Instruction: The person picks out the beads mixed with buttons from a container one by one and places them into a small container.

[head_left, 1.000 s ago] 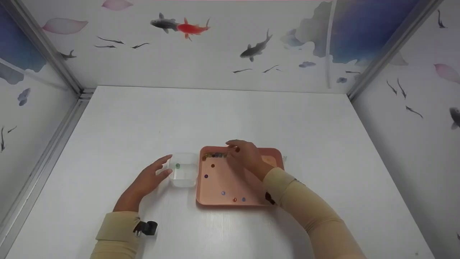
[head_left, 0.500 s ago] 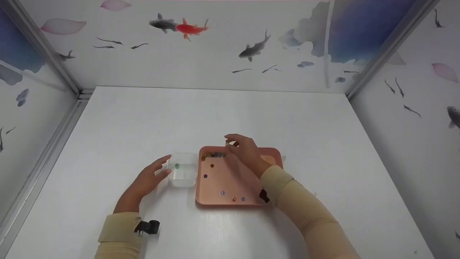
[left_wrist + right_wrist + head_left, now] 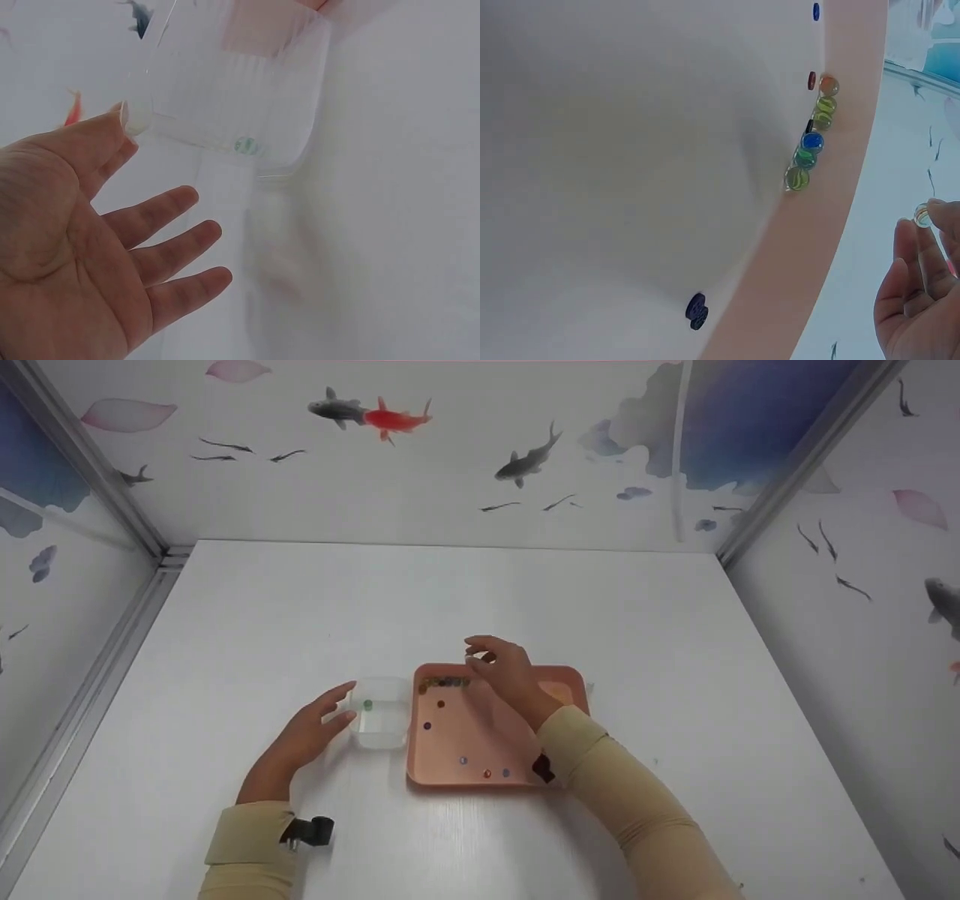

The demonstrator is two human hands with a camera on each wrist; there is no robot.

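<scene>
My left hand [image 3: 311, 733] reaches from the left to a clear plastic box [image 3: 384, 742], its thumb and forefinger spread and touching the box's side. The other fingers stay straight and off the box in the left wrist view. A single green-striped marble [image 3: 246, 145] lies inside the box. My right hand [image 3: 511, 673] is over the back rim of an orange tray [image 3: 495, 735]. Between thumb and fingertips it pinches a clear striped marble [image 3: 922, 216]. Several marbles [image 3: 805, 157] in yellow, green, blue and orange line up along the tray's back edge.
Small flat discs lie scattered in the tray, among them a red one [image 3: 811, 80], a blue one [image 3: 816, 11] and a dark blue pair [image 3: 697, 311]. The box stands against the tray's left side. White panels [image 3: 450, 495] printed with fish enclose the table.
My right hand has risen from the tray's back edge and shifted slightly back and left, carrying the pinched marble. The left hand keeps its place at the box.
</scene>
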